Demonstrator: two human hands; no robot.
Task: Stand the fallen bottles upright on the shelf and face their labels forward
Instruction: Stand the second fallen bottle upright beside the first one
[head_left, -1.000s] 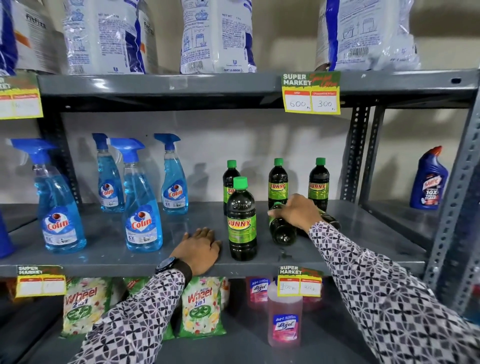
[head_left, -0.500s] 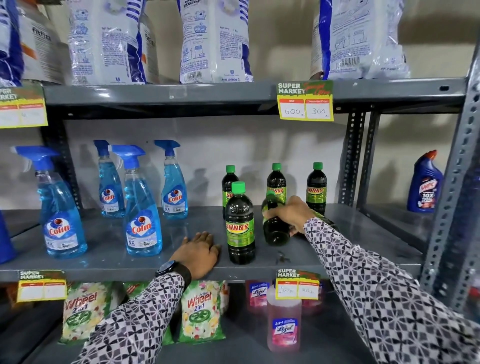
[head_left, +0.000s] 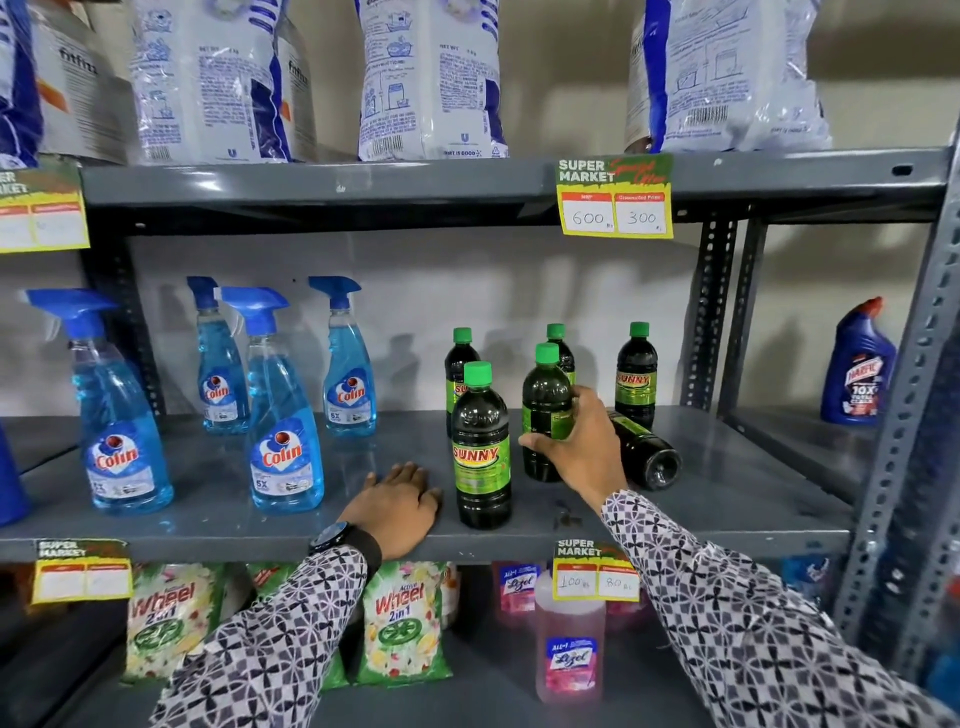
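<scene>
On the grey middle shelf (head_left: 208, 514) stand several dark Sunny bottles with green caps. My right hand (head_left: 582, 447) grips one of them (head_left: 545, 405), upright, its green label turned partly to the right. A front bottle (head_left: 480, 447) stands upright with its label facing forward. Behind are three more upright bottles; the right one (head_left: 636, 374) shows its label. One bottle (head_left: 647, 452) lies on its side to the right of my hand, base toward me. My left hand (head_left: 397, 506) rests flat on the shelf's front edge, holding nothing.
Several blue Colin spray bottles (head_left: 283, 441) stand on the left of the same shelf. A Harpic bottle (head_left: 857, 364) stands on the neighbouring rack at right. White bags fill the top shelf; Wheel packets (head_left: 400, 623) and a pink Lizol bottle (head_left: 569, 639) sit below.
My right hand has raised the bottle it held from lying on the shelf to standing upright. A second fallen bottle now shows behind it. My left hand stayed in place.
</scene>
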